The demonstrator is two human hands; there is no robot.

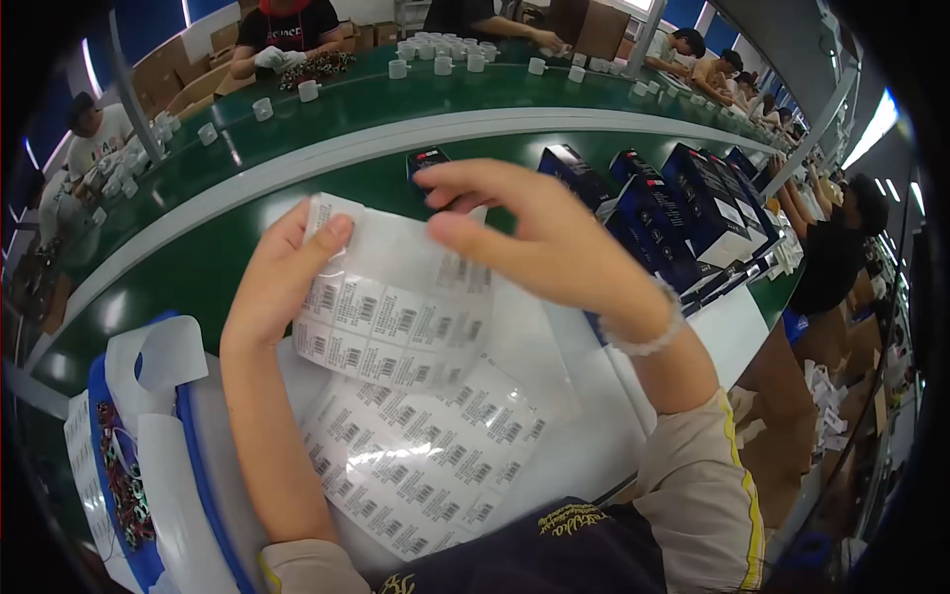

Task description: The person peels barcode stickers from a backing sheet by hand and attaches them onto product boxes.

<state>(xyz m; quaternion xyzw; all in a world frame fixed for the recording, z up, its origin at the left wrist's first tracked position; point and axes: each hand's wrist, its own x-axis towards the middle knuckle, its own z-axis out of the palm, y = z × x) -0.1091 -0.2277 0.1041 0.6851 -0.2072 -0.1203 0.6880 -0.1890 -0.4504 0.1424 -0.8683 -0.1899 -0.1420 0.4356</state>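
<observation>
My left hand (pixel 287 272) grips a sheet of white barcode labels (pixel 381 317) by its upper left corner, with the thumb on top. The upper strip of this sheet is bare backing, and its lower rows carry printed labels. Over the sheet's upper right part hovers my right hand (pixel 534 233), thumb and fingers apart, with no object visible between them. A beaded bracelet circles that wrist. Just behind its fingertips lies a small dark box (pixel 427 158), partly covered by the hand. Another label sheet (pixel 426 455) rests flat below, close to my body.
Dark blue printed boxes (pixel 693 208) are stacked to the right on the green table (pixel 129 287). A blue bin (pixel 203 475) with small parts and curled paper stands at left. White round pieces (pixel 445 48) sit on the far belt, where other people work.
</observation>
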